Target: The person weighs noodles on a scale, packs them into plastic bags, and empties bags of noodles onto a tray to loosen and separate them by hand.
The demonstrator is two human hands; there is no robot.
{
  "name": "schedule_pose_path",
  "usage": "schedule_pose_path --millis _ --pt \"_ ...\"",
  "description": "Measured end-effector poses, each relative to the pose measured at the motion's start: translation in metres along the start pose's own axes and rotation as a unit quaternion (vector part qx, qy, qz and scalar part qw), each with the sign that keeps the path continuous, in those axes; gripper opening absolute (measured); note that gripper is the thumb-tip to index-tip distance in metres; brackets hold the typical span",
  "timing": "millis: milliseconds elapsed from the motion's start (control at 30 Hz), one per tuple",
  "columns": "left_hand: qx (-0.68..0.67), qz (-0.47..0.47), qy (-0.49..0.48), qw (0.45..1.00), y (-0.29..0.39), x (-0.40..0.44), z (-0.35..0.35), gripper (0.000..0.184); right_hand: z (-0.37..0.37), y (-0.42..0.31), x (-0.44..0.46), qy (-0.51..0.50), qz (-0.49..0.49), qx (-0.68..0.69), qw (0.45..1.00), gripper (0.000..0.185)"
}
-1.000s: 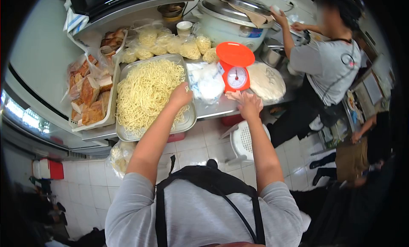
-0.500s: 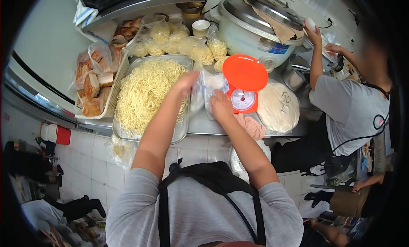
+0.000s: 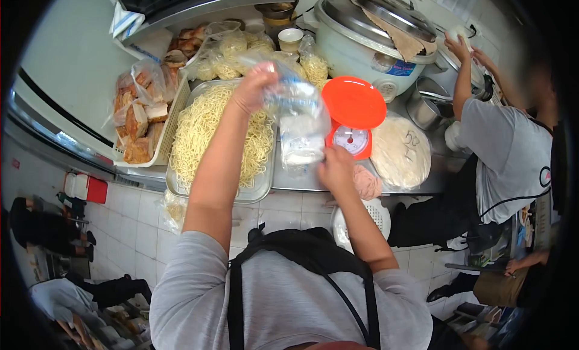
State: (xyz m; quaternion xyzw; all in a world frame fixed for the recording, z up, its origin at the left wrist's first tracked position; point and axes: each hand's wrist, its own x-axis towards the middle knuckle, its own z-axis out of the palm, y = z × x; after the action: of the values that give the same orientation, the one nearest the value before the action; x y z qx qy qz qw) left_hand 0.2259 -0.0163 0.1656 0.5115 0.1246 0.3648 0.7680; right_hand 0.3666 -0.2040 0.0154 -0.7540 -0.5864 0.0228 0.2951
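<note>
My left hand [image 3: 258, 87] is closed on a clear plastic bag [image 3: 295, 90], raised beside the noodle tray and blurred by motion. Under the bag lies a stack of folded plastic bags [image 3: 301, 146] on the steel counter. My right hand [image 3: 338, 168] is by the stack's lower right edge, just below the red kitchen scale [image 3: 351, 140]; its fingers are partly hidden and blurred, so their grip is unclear. Left of the stack, a metal tray [image 3: 265, 186] holds a heap of yellow noodles [image 3: 217, 139]. The scale's red pan [image 3: 354, 110] has nothing on it.
A basket [image 3: 172, 117] of roasted meat pieces stands at left. Bagged noodles [image 3: 232, 51] and a large rice cooker [image 3: 356, 48] line the back. Right of the scale lie a round wrapped pack marked 50 [image 3: 401, 154] and a pink cloth [image 3: 366, 182]. A co-worker [image 3: 506, 145] stands at right.
My left hand has lifted the clear plastic bag up, partly over the noodle tray's edge. My right hand has moved off the bag stack, down and right.
</note>
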Motion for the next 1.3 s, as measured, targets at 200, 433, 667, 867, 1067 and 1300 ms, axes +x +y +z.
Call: schedule_pose_path --millis 200,433,667,867,1067,1300 --pt "0.271 -0.368 0.073 0.887 -0.122 -0.058 -0.083 0.015 -0.012 0.056 -0.067 0.063 -0.005 -0.240 0.969 0.041" --pt "0.585 0.038 0.072 0.807 -0.105 -0.095 -0.046 0.060 -0.002 0.092 -0.045 -0.040 0.123 -0.117 0.985 0.019" --pt "0.745 0.089 0.037 0.660 -0.111 -0.111 -0.025 0.030 -0.030 0.011 -0.027 0.103 -0.036 -0.194 0.975 0.021" --pt "0.691 0.062 0.091 0.715 -0.100 -0.084 0.001 0.013 0.005 -0.070 -0.003 -0.091 -0.137 0.232 0.959 0.023" --pt "0.686 0.010 0.053 0.725 -0.114 -0.089 0.001 0.021 0.104 -0.021 0.056 0.006 -0.172 -0.169 0.971 0.034" --pt "0.634 0.044 0.098 0.766 -0.126 -0.105 -0.002 0.023 0.105 -0.008 0.054 -0.145 -0.047 -0.172 0.973 0.027"
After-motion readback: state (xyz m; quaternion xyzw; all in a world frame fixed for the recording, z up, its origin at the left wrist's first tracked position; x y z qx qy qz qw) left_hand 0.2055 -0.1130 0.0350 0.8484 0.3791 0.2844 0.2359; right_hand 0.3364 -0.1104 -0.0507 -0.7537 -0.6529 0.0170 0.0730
